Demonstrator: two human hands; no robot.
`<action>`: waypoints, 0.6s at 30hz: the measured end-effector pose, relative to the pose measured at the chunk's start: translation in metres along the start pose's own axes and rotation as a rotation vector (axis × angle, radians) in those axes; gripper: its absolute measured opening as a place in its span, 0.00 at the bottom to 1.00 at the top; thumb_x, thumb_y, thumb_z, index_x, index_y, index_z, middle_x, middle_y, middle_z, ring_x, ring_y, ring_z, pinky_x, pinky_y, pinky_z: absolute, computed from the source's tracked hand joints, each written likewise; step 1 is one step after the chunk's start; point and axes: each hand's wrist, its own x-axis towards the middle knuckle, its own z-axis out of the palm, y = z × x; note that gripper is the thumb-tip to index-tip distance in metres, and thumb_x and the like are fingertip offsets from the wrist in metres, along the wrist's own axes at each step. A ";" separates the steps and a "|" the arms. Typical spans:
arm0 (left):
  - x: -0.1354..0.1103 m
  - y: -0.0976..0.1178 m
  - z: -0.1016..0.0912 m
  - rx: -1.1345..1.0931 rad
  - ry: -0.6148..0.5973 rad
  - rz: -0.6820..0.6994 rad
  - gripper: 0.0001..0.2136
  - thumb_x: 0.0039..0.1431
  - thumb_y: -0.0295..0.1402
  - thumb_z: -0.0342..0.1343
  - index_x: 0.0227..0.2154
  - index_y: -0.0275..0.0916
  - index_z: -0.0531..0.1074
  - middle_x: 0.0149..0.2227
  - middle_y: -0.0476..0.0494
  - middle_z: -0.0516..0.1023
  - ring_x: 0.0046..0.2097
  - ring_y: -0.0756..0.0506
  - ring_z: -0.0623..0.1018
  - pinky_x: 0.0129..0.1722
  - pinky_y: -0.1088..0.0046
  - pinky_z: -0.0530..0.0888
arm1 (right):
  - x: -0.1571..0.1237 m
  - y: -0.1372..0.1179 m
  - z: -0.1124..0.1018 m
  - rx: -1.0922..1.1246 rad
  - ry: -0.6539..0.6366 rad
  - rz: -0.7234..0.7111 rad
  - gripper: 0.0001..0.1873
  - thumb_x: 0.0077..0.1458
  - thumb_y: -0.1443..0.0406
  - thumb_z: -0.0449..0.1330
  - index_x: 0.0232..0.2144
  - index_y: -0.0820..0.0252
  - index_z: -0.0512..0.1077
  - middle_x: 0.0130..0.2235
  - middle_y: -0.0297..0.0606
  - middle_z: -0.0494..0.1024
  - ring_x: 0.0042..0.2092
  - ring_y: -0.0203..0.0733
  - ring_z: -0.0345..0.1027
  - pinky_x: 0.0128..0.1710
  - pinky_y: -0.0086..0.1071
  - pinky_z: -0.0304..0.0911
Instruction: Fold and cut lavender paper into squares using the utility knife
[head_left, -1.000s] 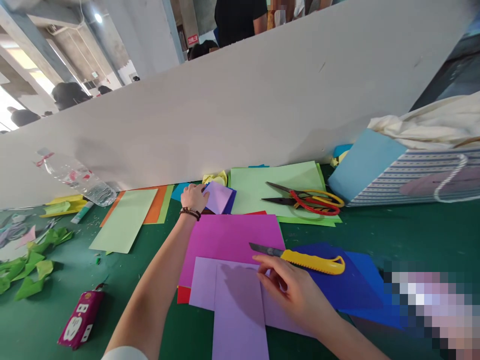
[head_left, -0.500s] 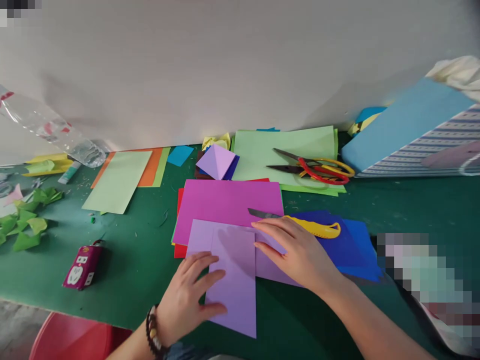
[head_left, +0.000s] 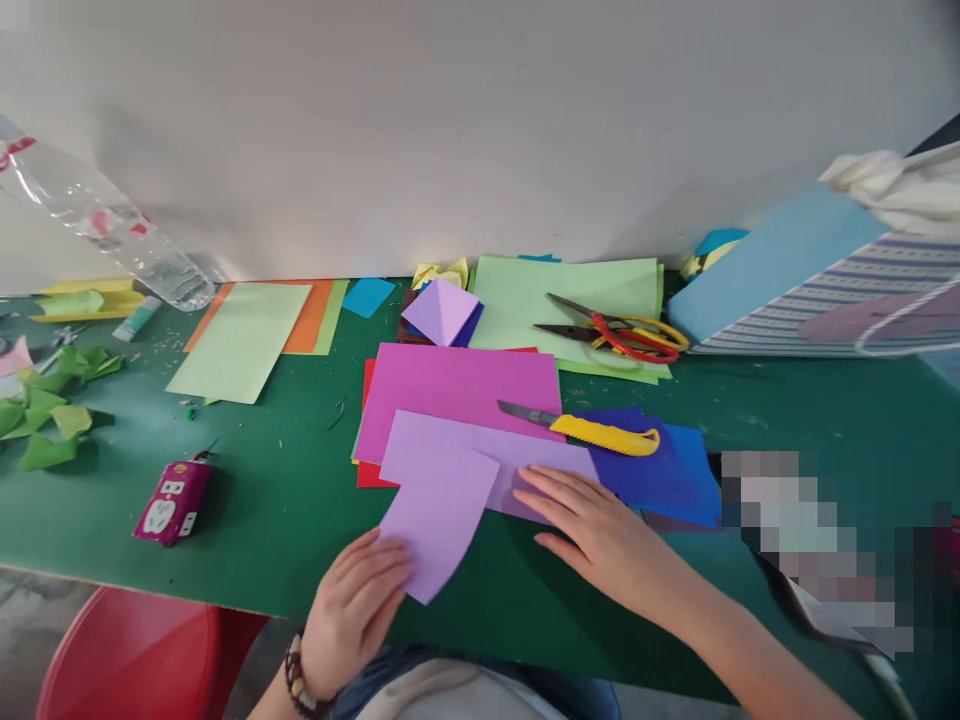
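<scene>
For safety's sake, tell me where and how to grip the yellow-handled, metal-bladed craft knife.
Probably midway along its long yellow handle, coming from the near right with the bare right hand: the knife lies with its grey metal blade pointing left, away from that side.

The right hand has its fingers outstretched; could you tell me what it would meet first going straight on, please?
Most likely the curved lilac sheet held by the left hand, at its corner just ahead. The right hand is over the wide lilac sheet, though whether it touches is unclear.
</scene>
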 end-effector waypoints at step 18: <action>0.034 -0.003 0.012 -0.308 0.154 -0.136 0.06 0.60 0.27 0.54 0.28 0.41 0.71 0.40 0.42 0.80 0.56 0.39 0.74 0.57 0.46 0.67 | -0.041 -0.037 -0.015 0.239 0.430 -0.048 0.15 0.58 0.71 0.55 0.44 0.50 0.73 0.48 0.37 0.78 0.58 0.49 0.65 0.51 0.47 0.67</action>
